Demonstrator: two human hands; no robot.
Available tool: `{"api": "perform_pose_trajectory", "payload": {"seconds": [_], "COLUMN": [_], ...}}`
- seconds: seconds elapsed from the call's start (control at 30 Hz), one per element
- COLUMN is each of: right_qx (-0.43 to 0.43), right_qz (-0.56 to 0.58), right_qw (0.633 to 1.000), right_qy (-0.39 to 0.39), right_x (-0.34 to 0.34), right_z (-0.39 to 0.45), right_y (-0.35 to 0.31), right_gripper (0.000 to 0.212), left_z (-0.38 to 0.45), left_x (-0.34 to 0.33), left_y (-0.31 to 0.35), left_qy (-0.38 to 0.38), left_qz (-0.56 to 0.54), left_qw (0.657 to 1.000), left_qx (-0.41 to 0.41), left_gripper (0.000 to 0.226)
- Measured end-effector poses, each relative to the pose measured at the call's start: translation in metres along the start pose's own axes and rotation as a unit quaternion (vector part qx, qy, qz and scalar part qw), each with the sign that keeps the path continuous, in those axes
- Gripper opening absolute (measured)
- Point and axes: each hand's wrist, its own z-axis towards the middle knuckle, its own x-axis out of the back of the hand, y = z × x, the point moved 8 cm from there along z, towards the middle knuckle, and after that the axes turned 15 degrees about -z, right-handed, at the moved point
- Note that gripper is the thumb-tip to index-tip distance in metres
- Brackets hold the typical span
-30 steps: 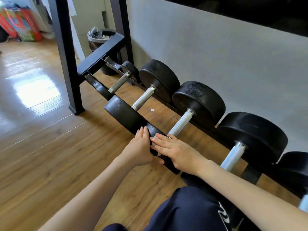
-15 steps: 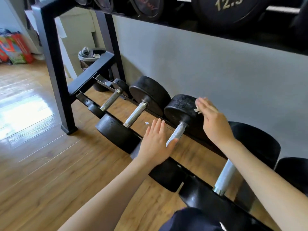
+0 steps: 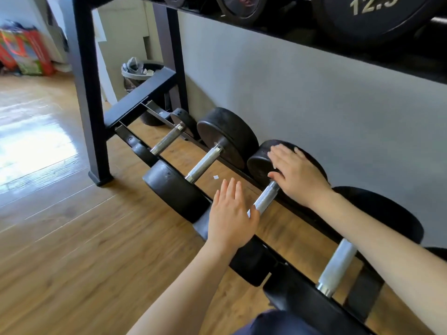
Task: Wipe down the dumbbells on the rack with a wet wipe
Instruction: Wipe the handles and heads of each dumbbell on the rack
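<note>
Several black dumbbells lie across the low tier of the black rack point(image 3: 142, 93). My right hand point(image 3: 295, 175) lies flat with straight fingers on the far head point(image 3: 257, 165) of the third dumbbell, against the wall. A sliver of white wet wipe point(image 3: 274, 168) shows under its thumb side; the rest is hidden. My left hand point(image 3: 229, 218) is flat, fingers straight, over the same dumbbell's near head point(image 3: 251, 267), thumb beside the knurled handle point(image 3: 266, 197). Whether the left palm touches the head I cannot tell.
A larger dumbbell point(image 3: 227, 134) and a small one point(image 3: 167, 139) lie to the left, another with a smooth handle point(image 3: 337, 264) to the right. The upper tier holds a 12.5 weight point(image 3: 372, 15). A rack post point(image 3: 89, 93), a bin point(image 3: 137, 71), a paper scrap point(image 3: 215, 177) and the grey wall point(image 3: 314, 105) are close by.
Both hands left the near head. My right hand moved up and back with the wipe onto the far head. My left hand lifted and shifted slightly right; the view tilted up.
</note>
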Motion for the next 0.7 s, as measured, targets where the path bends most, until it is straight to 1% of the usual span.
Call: {"api": "perform_pose_trajectory", "payload": {"seconds": [0.07,0.1,0.17,0.23,0.33,0.47,0.53,0.57,0.63,0.7], "right_qx": [-0.023,-0.032,-0.046,-0.046,-0.011,0.043,0.04,0.027,-0.019,-0.061], "right_qz": [0.038,0.041,0.041,0.033,-0.041,-0.139,-0.141,-0.124,-0.057,-0.006], "right_qw": [0.998,0.998,0.998,0.998,0.997,0.982,0.983,0.987,0.997,0.998], "right_qy": [0.041,0.041,0.019,-0.024,-0.069,-0.12,-0.113,-0.099,-0.056,-0.022], "right_x": [0.002,0.0,-0.002,-0.001,-0.001,-0.012,-0.011,-0.007,0.002,0.005], "right_z": [-0.032,-0.04,-0.038,-0.019,0.023,0.062,0.06,0.053,0.026,-0.006], "right_y": [0.008,0.01,0.01,0.004,-0.008,-0.031,-0.031,-0.026,-0.01,0.001], "right_gripper": [0.052,0.053,0.055,0.056,0.055,0.052,0.051,0.05,0.051,0.053], "left_z": [0.001,0.001,0.0,-0.006,-0.014,-0.011,-0.011,-0.012,-0.013,-0.011], "left_x": [0.001,0.001,0.002,0.003,0.008,0.009,0.01,0.01,0.01,0.009], "left_y": [-0.002,-0.003,-0.002,-0.001,-0.002,-0.012,-0.012,-0.012,-0.013,-0.014], "left_qy": [0.009,0.015,0.026,0.034,0.052,0.052,0.051,0.051,0.049,0.047], "left_qz": [0.002,0.005,0.014,0.019,-0.004,-0.044,-0.054,-0.057,-0.06,-0.065], "left_qw": [1.0,1.0,1.0,0.999,0.997,0.994,0.993,0.993,0.993,0.993], "left_qx": [-0.001,-0.001,0.004,0.017,0.051,0.087,0.091,0.093,0.093,0.091], "left_gripper": [0.068,0.068,0.067,0.068,0.074,0.068,0.068,0.067,0.067,0.067]}}
